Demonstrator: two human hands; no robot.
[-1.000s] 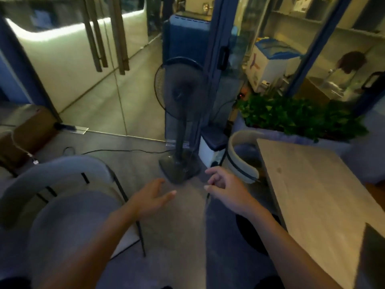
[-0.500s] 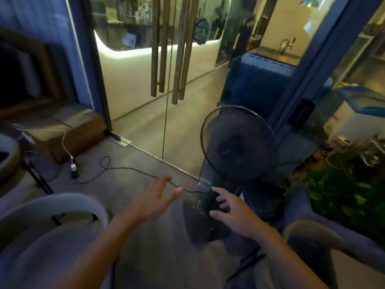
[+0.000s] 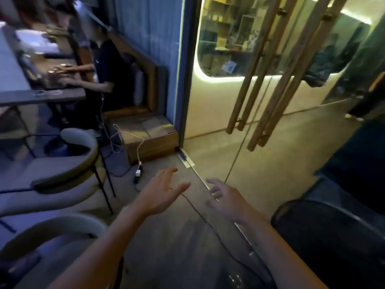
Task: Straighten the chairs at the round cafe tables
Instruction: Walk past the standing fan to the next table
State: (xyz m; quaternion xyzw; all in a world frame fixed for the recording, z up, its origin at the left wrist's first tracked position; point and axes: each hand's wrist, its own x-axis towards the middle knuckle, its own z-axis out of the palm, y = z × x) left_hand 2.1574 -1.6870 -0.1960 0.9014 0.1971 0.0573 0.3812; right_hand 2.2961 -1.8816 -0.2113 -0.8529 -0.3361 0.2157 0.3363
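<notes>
Two grey chairs with curved backs and thin black legs stand at the left: one chair [image 3: 68,176] farther off, a second chair [image 3: 50,236] close to me at the lower left. My left hand [image 3: 161,192] hovers open over the floor, to the right of both chairs and touching neither. My right hand [image 3: 226,200] is also open, fingers spread, above the door threshold. Neither hand holds anything. No round table shows in this view.
A dark standing fan [image 3: 331,243] fills the lower right. Glass doors with long wooden handles [image 3: 268,65] are ahead. A cable [image 3: 200,213] and a plug strip [image 3: 138,174] lie on the floor. A person sits at a desk [image 3: 41,97] at the upper left beside a wooden step [image 3: 150,138].
My view has swung left: the wooden table and plants have gone out of sight, the fan has slid to the lower right, and a second chair and a seated person have appeared. Both hands stay open.
</notes>
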